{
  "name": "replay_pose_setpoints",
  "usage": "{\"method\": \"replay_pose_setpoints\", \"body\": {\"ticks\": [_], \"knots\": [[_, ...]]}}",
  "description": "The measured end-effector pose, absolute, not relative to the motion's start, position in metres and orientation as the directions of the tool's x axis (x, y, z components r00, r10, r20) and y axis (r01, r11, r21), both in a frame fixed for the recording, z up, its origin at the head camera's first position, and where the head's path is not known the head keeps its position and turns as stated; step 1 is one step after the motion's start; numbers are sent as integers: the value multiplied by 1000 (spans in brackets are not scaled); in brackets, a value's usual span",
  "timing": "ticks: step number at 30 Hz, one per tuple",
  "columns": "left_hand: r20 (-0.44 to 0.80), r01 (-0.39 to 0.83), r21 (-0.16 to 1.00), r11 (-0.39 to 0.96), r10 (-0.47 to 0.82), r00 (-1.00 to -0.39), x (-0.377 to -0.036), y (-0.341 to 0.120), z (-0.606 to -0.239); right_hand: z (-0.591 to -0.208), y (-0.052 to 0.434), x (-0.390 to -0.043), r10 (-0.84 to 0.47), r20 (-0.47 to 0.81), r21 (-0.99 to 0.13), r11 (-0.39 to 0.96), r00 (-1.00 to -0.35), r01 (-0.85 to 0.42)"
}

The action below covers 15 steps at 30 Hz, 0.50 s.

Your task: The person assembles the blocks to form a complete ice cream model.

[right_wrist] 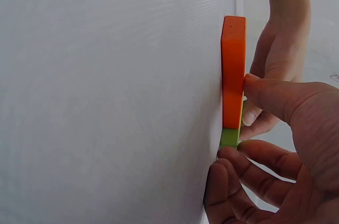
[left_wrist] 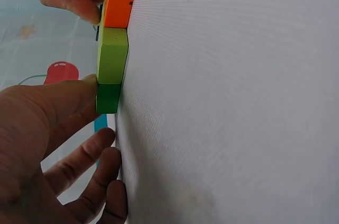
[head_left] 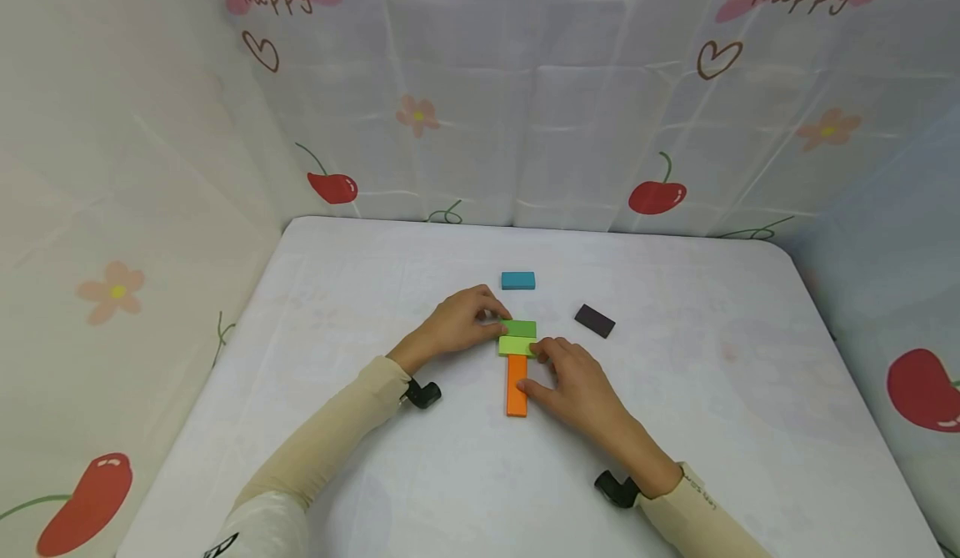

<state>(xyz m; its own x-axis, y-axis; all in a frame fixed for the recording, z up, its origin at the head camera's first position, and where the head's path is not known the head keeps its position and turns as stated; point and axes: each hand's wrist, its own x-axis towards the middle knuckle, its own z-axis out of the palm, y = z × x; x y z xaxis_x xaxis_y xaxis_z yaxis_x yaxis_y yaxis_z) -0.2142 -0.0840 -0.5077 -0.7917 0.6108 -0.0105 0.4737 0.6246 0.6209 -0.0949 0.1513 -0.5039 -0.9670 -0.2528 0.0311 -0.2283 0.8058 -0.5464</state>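
Note:
Flat on the table, an orange block (head_left: 517,391) points away from the person, its far end against a light green block (head_left: 516,345) lying crosswise. Directly behind that lies a darker green block (head_left: 521,328), touching it. My left hand (head_left: 461,320) pinches the darker green block at its left end with thumb and index finger. From the right, my right hand (head_left: 581,383) rests its thumb on the orange block (right_wrist: 233,70), while its index fingertip touches the light green block's right end. Its other fingers are loosely bent beside the blocks.
A blue block (head_left: 518,281) lies behind the green ones. To the right is a dark brown or black block (head_left: 595,321), set at an angle. The white table (head_left: 420,491) ends at a printed curtain (head_left: 525,124) behind.

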Motion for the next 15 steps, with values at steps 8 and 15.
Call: {"method": "replay_pose_setpoints", "body": {"ticks": [8, 15], "knots": [[-23, 464, 626, 627, 609, -793, -215, -84, -508, -505, 151, -95, -258, 29, -550, 803, -966, -231], [-61, 448, 652, 612, 631, -774, -218, -88, -505, -504, 152, -95, -259, 42, -546, 803, -965, -239]]}}
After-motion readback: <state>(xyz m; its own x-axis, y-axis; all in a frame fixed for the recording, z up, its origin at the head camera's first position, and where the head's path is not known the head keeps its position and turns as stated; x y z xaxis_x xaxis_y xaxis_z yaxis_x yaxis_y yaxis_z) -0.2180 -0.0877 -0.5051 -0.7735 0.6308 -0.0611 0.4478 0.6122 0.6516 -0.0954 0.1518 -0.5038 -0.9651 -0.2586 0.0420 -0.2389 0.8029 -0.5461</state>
